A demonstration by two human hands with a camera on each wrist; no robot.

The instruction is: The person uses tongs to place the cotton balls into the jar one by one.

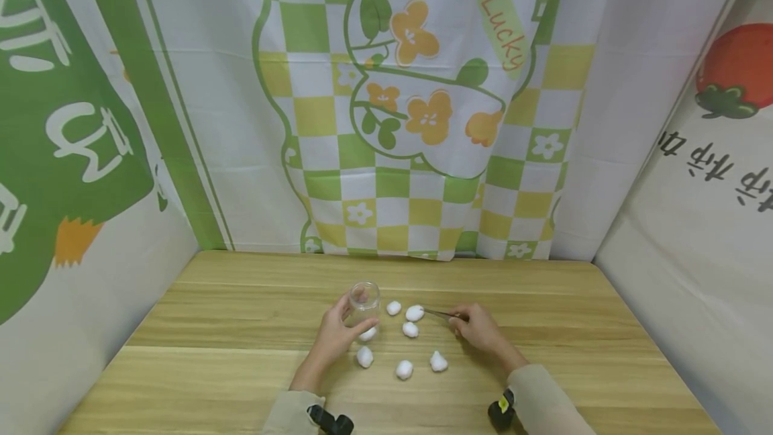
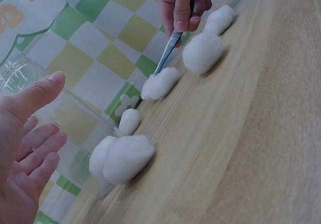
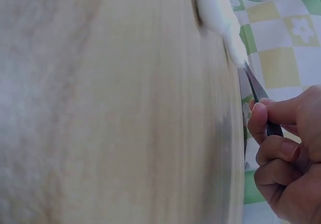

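My left hand [image 1: 337, 333] holds a clear glass jar [image 1: 365, 311], thumb on one side and fingers on the other. The jar stands with its mouth up. A white cotton ball [image 1: 367, 334] overlaps its lower part. My right hand [image 1: 480, 329] pinches metal tweezers [image 1: 437, 314] between thumb and fingers. Their tips touch a cotton ball [image 1: 415, 313] right of the jar; in the left wrist view that same cotton ball [image 2: 161, 83] lies right under the tips. Close by sit two more cotton balls, one behind [image 1: 394, 307] and one in front [image 1: 410, 330].
Nearer the front of the wooden table [image 1: 241, 334] lie a cotton ball [image 1: 365, 356] by the left wrist, another in the middle [image 1: 404, 370] and a pointed one [image 1: 438, 361] towards the right. A checked green and yellow curtain [image 1: 423, 213] hangs at the table's back edge.
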